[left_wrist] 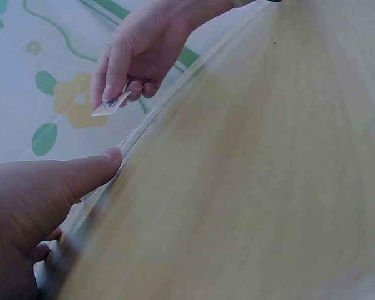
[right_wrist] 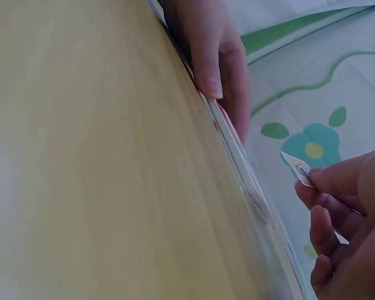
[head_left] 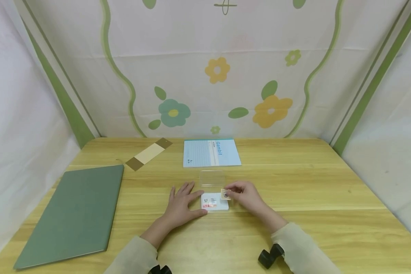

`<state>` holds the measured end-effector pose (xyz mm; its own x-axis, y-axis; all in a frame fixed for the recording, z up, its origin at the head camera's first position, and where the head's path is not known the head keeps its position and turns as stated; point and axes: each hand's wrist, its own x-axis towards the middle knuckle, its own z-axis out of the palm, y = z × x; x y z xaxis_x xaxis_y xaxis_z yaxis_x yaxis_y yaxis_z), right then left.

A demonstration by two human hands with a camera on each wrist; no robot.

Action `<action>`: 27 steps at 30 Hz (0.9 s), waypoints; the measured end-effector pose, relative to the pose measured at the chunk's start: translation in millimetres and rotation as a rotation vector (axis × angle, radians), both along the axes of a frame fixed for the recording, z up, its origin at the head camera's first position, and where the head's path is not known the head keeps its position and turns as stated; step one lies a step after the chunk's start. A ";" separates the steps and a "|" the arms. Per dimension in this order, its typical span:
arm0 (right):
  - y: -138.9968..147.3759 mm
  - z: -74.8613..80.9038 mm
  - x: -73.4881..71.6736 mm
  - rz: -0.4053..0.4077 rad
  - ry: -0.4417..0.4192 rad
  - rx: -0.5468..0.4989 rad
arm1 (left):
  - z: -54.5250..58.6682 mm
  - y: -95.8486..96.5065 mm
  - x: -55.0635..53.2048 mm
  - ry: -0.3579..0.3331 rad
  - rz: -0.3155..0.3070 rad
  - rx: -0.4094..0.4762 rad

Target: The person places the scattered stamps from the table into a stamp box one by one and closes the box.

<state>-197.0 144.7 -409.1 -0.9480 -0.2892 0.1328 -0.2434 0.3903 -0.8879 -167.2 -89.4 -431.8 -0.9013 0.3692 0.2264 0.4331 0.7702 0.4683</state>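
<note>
Your right hand (head_left: 248,196) pinches a small printed square (head_left: 225,197) just above the right end of a white printed card (head_left: 210,201), as your left hand (head_left: 179,208), fingers spread, touches its left end. Beyond both hands lies a blue Gambit notebook (head_left: 205,153).

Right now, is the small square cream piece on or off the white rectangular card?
Off: the right hand pinches the cream piece above the white card, and both wrist views show a gap beneath it.
</note>
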 end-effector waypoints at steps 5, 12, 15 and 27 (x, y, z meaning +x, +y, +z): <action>-6.9 -2.5 3.9 0.019 -0.036 -0.022 | 0.3 0.4 0.2 0.003 -0.002 0.001; -8.1 -9.4 4.4 0.062 -0.015 0.008 | 1.6 0.4 0.7 -0.008 0.005 -0.004; -8.9 -9.5 5.1 0.060 -0.006 0.036 | 1.9 0.3 1.1 -0.008 0.007 0.000; -18.6 17.1 23.3 0.032 0.030 0.058 | 0.7 -0.3 0.8 -0.006 0.001 0.002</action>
<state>-173.7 126.1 -392.0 -0.9340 -0.3273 0.1430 -0.2825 0.4320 -0.8565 -166.4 -89.7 -431.1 -0.9033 0.3676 0.2211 0.4290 0.7700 0.4722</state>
